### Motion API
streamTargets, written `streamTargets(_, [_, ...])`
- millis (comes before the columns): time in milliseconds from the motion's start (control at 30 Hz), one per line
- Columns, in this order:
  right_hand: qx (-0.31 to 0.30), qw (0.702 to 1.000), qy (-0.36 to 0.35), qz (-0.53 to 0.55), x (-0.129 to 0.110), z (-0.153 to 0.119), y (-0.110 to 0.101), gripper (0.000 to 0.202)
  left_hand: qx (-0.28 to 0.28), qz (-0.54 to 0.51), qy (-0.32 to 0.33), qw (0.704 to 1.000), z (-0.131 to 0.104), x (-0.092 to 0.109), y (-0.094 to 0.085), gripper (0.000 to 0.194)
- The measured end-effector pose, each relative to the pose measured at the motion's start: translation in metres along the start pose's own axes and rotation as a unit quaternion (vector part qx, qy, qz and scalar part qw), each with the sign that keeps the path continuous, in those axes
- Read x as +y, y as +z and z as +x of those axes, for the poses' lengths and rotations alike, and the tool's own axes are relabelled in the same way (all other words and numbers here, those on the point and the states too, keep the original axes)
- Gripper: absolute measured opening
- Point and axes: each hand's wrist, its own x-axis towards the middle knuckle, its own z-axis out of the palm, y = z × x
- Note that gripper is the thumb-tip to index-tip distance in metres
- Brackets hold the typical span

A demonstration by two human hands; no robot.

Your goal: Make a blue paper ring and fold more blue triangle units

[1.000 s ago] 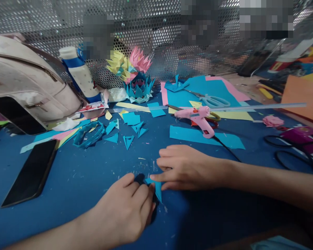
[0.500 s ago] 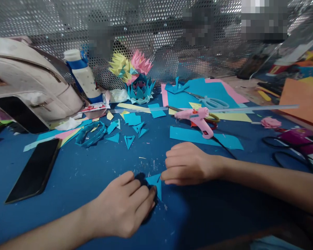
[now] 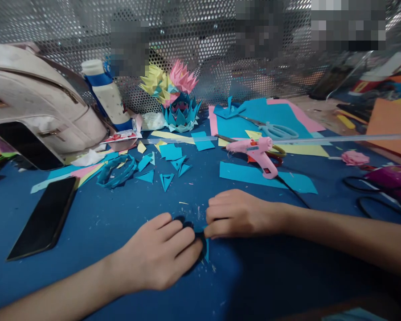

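Between my two hands, low over the blue tabletop, is a small folded piece of blue paper [image 3: 206,251], mostly hidden by my fingers. My left hand [image 3: 169,252] is closed, its fingertips curled against the paper from the left. From the right, my right hand [image 3: 235,214] pinches the paper's edge with thumb and forefinger, the other fingers curled in. Beyond the hands lie several folded blue paper triangles [image 3: 167,181] and blue paper squares [image 3: 171,152]. A pink glue gun [image 3: 254,151] rests behind my right hand, near a blue paper strip [image 3: 267,176].
Phones [image 3: 43,218] lie at the left, near a white backpack [image 3: 47,98] and a bottle [image 3: 107,96]. Yellow, pink and blue paper flowers [image 3: 182,116] stand at the back. Scissors [image 3: 277,130] lie on paper sheets. A black cord [image 3: 296,194] trails rightward.
My hands have come closer together over the blue paper, and less of it shows. The right hand has shifted slightly left; the left hand has moved slightly right.
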Motion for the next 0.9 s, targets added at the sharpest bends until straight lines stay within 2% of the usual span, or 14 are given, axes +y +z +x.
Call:
streamTargets(167, [-0.013,1.0,0.006,-0.002,-0.001,0.002,0.001,0.036,-0.028,0.006,-0.012,1.0,0.0,-0.003,0.002,0.031])
streamTargets(333, [-0.021,0.999,0.039,0.031,-0.001,0.001,0.003,0.038,-0.072,-0.058,-0.062,0.994,-0.004,-0.011,0.006,0.032])
streamTargets(467, [-0.022,0.988,0.089,0.128,0.0,0.002,0.001,0.036,-0.109,-0.142,-0.123,0.976,-0.003,-0.018,0.004,0.019])
streamTargets(600, [-0.05,0.968,0.129,0.211,0.002,0.005,-0.001,0.029,-0.131,-0.233,-0.162,0.95,0.0,-0.021,0.001,0.009])
streamTargets(733, [-0.055,0.964,0.136,0.223,0.002,0.006,0.0,0.024,-0.138,-0.258,-0.17,0.941,0.003,-0.021,0.001,0.007])
streamTargets(900, [-0.031,0.968,0.116,0.222,0.004,0.003,0.001,0.014,-0.136,-0.246,-0.157,0.947,0.003,-0.022,0.002,0.01])
